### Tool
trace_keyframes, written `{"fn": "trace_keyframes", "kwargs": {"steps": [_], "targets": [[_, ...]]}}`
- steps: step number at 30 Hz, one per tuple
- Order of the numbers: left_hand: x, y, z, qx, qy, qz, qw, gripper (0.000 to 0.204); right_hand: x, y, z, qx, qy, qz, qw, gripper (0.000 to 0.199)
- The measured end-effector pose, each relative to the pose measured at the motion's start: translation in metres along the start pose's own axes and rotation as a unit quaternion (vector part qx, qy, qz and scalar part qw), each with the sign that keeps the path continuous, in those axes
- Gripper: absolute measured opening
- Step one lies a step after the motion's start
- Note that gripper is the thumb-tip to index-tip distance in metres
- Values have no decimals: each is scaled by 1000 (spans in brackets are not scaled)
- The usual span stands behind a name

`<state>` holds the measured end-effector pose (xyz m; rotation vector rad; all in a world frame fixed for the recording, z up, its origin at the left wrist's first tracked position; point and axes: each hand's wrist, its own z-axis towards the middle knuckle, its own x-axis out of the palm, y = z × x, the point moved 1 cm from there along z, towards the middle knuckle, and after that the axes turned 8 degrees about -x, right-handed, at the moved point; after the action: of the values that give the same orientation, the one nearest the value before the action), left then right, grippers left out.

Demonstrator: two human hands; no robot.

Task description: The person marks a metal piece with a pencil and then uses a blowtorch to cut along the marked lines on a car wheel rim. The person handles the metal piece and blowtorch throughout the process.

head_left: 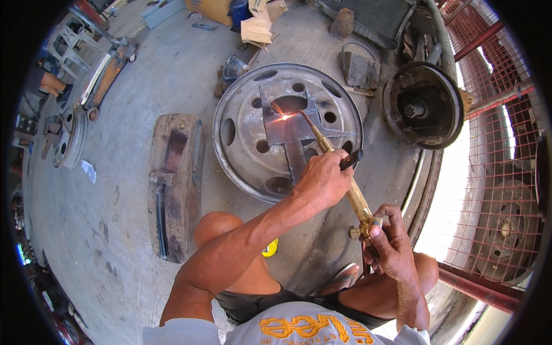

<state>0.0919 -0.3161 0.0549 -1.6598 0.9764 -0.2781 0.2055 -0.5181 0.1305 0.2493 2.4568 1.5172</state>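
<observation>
A brass gas torch (357, 197) slants across in front of me, its flame glowing orange at the tip. My left hand (326, 177) is closed around the torch's forward handle. A short black cylindrical piece (352, 160) sticks out by that hand; its kind is unclear. My right hand (395, 244) grips the torch's rear end, fingers at the brass valve knobs (354, 232). The flame meets an irregular flat steel plate (276, 131), near a small curled metal sliver. This plate lies on a grey steel wheel rim (229, 167) with round holes, flat on the floor.
Left of the rim lies a worn wooden block (164, 129) with a dark bar on it. A brake drum (424, 109) stands at the right beside red wire mesh (489, 75). Farther off are a radiator (374, 20), cardboard (256, 29) and another wheel rim (70, 141). A person's leg shows far left.
</observation>
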Motion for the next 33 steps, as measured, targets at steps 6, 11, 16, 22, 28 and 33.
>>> {"fn": "trace_keyframes", "kwargs": {"steps": [6,11,16,22,28,33], "targets": [[-1,0,-1,5,-1,-10,1000,28,0,3,-1,21,2,-14,1000,34],[-2,-1,-1,8,-5,11,1000,26,0,3,-1,17,5,-11,1000,36],[-4,-1,-2,1,0,-6,1000,25,0,3,0,15,9,-12,1000,37],[-5,-1,-3,3,0,-8,1000,24,1,4,0,17,10,-13,1000,38],[-5,1,-4,-2,-2,-4,1000,24,0,3,0,15,12,-16,1000,38],[-6,2,-4,3,-5,8,1000,24,1,2,1,24,8,-21,999,38]]}}
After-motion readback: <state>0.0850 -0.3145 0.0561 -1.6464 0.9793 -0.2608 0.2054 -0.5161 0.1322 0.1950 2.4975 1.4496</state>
